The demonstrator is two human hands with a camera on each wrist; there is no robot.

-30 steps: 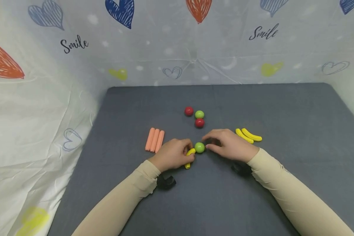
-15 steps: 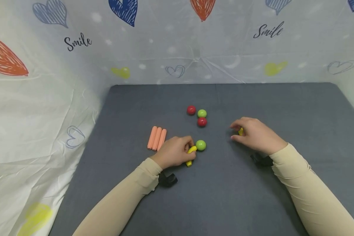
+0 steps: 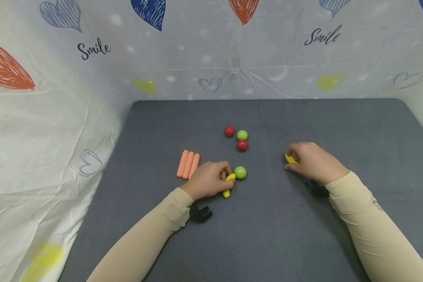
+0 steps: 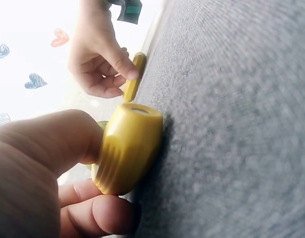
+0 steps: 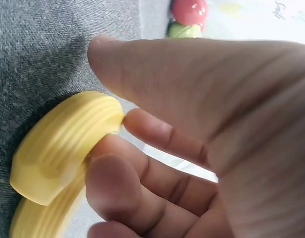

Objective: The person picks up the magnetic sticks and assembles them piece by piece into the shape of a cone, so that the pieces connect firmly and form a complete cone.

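My left hand [image 3: 210,178] pinches a small yellow toy banana [image 4: 130,148] between thumb and fingers, low over the grey tabletop. Right at this banana's far tip sits a shiny green ball [image 3: 240,172]. Over on the right, my right hand [image 3: 311,162] reaches around two more toy bananas, which lie side by side. In the right wrist view, its bent fingers are at the edge of the upper banana [image 5: 68,144], while the thumb stays apart from it. The lower banana [image 5: 43,218] is partly hidden behind the upper one.
Three salmon-coloured sticks [image 3: 188,164] lie in a row just left of my left hand. Farther back are two red balls, one at the left [image 3: 229,131] and one nearer [image 3: 242,145], with another green ball [image 3: 242,135]. A printed white curtain [image 3: 211,51] hangs behind the table.
My right hand has left the green ball and moved right to the two toy bananas, its fingers closing in around them. The left hand keeps its banana in place.
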